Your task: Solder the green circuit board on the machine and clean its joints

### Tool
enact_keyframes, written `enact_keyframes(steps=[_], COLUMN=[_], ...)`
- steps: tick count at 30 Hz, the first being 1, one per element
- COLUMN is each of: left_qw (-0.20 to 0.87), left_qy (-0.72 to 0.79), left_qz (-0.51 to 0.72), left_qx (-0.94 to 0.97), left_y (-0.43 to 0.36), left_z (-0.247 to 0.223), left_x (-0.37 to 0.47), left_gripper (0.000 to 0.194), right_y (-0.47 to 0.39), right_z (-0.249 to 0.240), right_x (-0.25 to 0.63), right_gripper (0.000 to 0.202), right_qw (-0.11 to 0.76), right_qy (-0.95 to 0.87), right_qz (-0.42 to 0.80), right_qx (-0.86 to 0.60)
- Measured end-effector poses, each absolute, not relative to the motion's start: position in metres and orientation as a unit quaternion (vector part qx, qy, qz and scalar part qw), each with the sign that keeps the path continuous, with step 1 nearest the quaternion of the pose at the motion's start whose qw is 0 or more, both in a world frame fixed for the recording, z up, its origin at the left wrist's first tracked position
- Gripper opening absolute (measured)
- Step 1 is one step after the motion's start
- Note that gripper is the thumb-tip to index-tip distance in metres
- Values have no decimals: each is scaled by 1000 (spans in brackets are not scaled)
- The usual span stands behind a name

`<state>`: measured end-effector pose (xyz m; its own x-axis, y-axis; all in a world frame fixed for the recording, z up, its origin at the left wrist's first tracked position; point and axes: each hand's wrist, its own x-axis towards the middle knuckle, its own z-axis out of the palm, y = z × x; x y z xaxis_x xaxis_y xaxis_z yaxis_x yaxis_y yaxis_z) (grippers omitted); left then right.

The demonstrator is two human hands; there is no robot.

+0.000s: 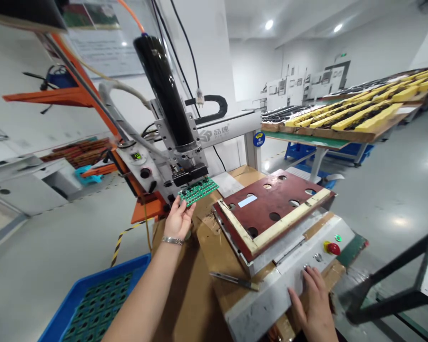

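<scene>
Under the head of a black cylindrical machine (167,95), my left hand (180,219) grips the near edge of a green circuit board (199,191), fingers beneath and thumb at its corner. My right hand (314,300) rests on the pale control panel (260,304) at the front, fingers apart, with one fingertip at a round button (306,267). Between and beyond the hands lies a dark red fixture plate (264,209) with round holes and a cream L-shaped border. Nothing is held in my right hand.
Pointed tweezers (234,280) lie left of the panel. A red stop button (333,248) sits at its right end. At lower left, a blue bin (64,304) holds green boards. A dark metal frame (388,304) stands at right; yellow strips (364,111) cover a table behind.
</scene>
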<state>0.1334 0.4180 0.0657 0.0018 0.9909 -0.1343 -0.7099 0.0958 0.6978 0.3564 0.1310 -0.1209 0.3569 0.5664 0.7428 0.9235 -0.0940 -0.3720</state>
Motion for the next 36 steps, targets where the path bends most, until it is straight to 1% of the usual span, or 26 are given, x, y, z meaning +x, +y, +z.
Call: enact_keyframes(steps=[15, 28, 36], left_qw=[672, 669, 674], left_qy=[308, 320, 369], left_qz=[636, 644, 620], left_qx=[222, 189, 156], left_y=[417, 419, 410], left_z=[72, 79, 74], left_x=[139, 145, 147], left_gripper=[22, 13, 13], right_y=[129, 131, 129], right_z=[-117, -119, -111], right_x=[355, 357, 358], right_gripper=[54, 53, 49], right_qw=[412, 409, 408], right_qy=[-529, -527, -534], right_qz=[-218, -219, -187], right_qx=[-709, -712, -716])
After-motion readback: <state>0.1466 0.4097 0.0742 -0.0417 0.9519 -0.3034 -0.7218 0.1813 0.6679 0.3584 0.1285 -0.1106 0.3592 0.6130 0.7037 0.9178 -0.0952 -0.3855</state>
